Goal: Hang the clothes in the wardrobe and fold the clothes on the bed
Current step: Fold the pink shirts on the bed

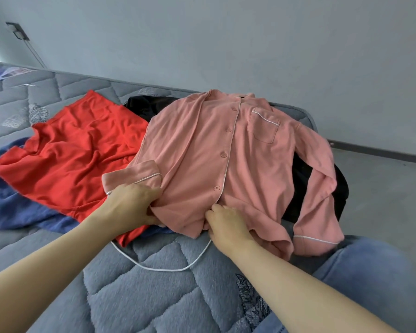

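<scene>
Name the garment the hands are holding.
The pink shirt, the only one with buttons and piping; the left hand and right hand grip its hem. The red garment, blue garment and black garment lie beside or under it.

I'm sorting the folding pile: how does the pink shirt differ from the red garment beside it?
The pink shirt has buttons, a pocket and white piping; the red garment is plain. The pink shirt lies spread front up, while the red garment is rumpled. The left hand and right hand grip the pink shirt's hem; neither holds the red garment. Both lie on the bed.
</scene>
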A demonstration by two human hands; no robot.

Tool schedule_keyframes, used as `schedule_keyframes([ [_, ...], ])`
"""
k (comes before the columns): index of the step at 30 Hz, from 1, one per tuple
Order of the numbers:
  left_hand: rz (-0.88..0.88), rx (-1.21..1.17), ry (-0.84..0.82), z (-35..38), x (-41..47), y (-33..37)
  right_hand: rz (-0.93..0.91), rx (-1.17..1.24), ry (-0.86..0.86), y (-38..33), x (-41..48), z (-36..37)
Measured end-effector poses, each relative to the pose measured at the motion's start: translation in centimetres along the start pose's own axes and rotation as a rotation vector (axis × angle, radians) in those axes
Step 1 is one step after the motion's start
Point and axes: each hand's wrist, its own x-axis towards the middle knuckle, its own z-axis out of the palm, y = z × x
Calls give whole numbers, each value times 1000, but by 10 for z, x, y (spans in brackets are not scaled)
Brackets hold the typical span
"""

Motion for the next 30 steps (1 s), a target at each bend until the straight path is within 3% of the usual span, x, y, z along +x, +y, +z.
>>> schedule_keyframes([
  [5,-82,51,-150,10,-7,-5,-197,268,-69,-2,-23,-15],
  [8,-69,130,-289,19,-9,8,-193,254,-229,4,-44,-11],
  [10,-33,172,-320,28,-10,22,-155,334,-241,10,-52,-4],
  [12,38,140,-249,34,-11,34,-65,464,-112,16,-57,-3],
  [15,178,37,-168,40,-15,50,-77,205,87,34,-66,1],
  [18,198,-5,-228,45,-13,68,-13,-54,-16,53,-77,3],
  [21,168,-47,-251,48,-10,73,37,-87,-33,64,-79,4],
  [23,142,-146,-187,49,-14,69,21,-24,4,64,-76,1],
  [27,13,-475,112,36,-25,59,-10,300,173,42,-75,2],
  [29,49,-473,181,28,-27,60,-124,336,97,23,-76,7],
  [30,112,-417,135,29,-27,62,-160,317,46,17,-76,11],
])
